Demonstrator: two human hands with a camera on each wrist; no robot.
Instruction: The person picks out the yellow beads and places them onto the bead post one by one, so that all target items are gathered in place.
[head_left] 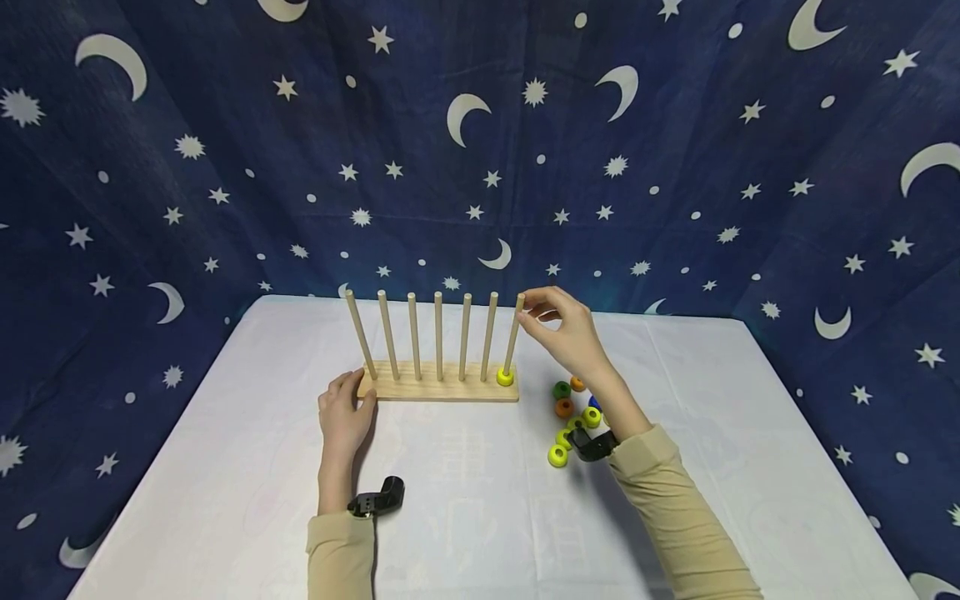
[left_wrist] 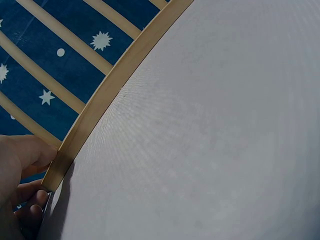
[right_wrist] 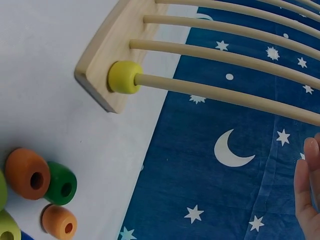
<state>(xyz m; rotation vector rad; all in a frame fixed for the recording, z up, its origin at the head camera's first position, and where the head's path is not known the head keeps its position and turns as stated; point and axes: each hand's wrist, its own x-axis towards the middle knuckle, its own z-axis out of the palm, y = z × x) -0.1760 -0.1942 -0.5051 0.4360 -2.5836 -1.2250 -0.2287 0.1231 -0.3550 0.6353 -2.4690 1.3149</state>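
A wooden peg rack (head_left: 442, 390) with several upright pegs stands on the table. My left hand (head_left: 345, 412) grips the left end of its base, thumb at the front edge. In the left wrist view, the fingers (left_wrist: 37, 150) close around the corner of the base (left_wrist: 95, 107). One yellow bead (head_left: 506, 377) sits at the bottom of the rightmost peg (right_wrist: 225, 95). My right hand (head_left: 562, 329) is at the top of that peg, fingers loosely bent, with no bead showing between them. In the right wrist view, its fingertips (right_wrist: 311, 152) appear beside the peg.
Loose beads lie right of the rack, partly under the right forearm: several yellow ones (head_left: 557, 455), a green bead (right_wrist: 61, 183), orange beads (right_wrist: 28, 173) and a blue bead (head_left: 595, 402). A dark blue cloth (head_left: 420, 167) with moons and stars hangs behind the white table (head_left: 255, 467).
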